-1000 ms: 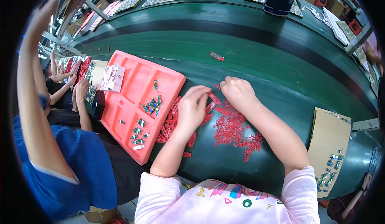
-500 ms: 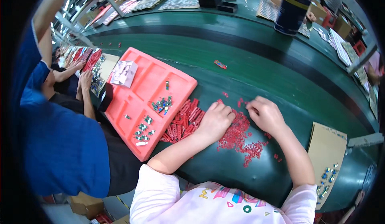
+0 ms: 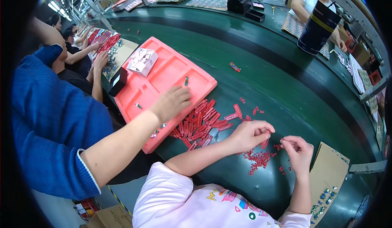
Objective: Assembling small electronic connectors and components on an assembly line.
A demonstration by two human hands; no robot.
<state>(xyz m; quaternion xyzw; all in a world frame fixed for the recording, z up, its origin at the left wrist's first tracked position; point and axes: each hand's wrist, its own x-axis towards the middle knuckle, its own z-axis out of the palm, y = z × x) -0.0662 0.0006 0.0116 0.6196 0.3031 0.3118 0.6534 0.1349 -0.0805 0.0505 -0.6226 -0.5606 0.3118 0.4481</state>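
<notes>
My left hand [image 3: 254,135] is closed in a pinch, with a red plastic piece [image 3: 264,144] showing at its fingertips. To its right, my right hand [image 3: 299,151] pinches a tiny red part [image 3: 281,140] between thumb and forefinger; its exact shape is too small to tell. The two hands are apart, above a pile of small red plastic parts [image 3: 258,159] on the green work surface. Left of my left hand lies a heap of longer red plastic strips with holes [image 3: 200,122]. My left forearm passes close along the near side of that heap.
A pink foam tray [image 3: 200,79] holds a white box [image 3: 143,61] and small circuit pieces; a co-worker's hand [image 3: 171,104] reaches over it. Cardboard [image 3: 330,166] with small metallic parts lies at right. A small colourful piece [image 3: 234,67] and a dark blue canister [image 3: 319,28] stand farther off.
My hands have moved right and nearer to me, off the upper pile. A co-worker's arm has come in over the pink tray. The whole view has shifted.
</notes>
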